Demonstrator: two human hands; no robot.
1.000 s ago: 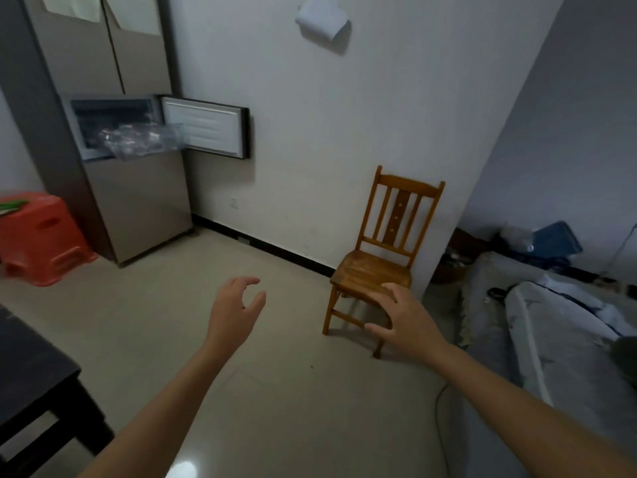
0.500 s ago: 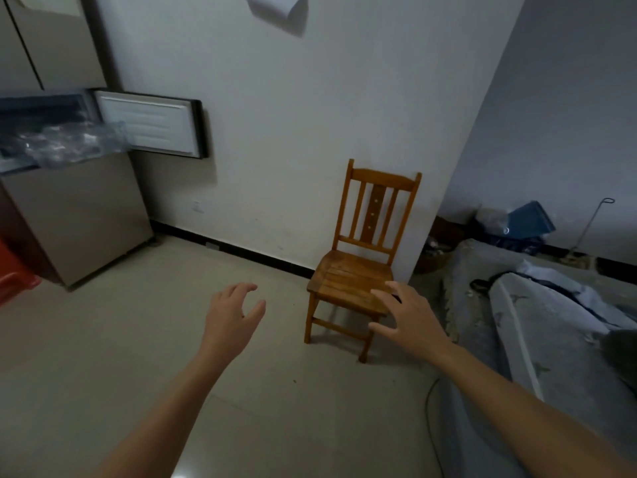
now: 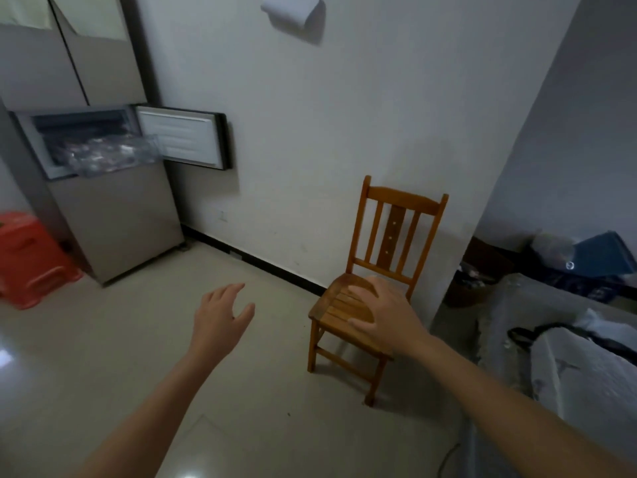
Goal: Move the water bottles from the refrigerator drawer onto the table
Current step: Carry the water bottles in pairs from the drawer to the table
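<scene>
A grey refrigerator stands at the far left with its small middle door swung open to the right. Its clear drawer is pulled out and holds several water bottles, blurred through the plastic. My left hand is held out over the floor, fingers apart and empty, well short of the refrigerator. My right hand is also open and empty, in front of the wooden chair's seat. The table is out of view.
A wooden chair stands against the white wall at centre right. An orange plastic stool sits left of the refrigerator. A covered bed with clutter behind it fills the right side. Tiled floor lies between me and the refrigerator.
The view swung right, then back left, so the refrigerator and orange stool are in full view again. Both hands stayed out in front, open and empty. The dark table has left the frame.
</scene>
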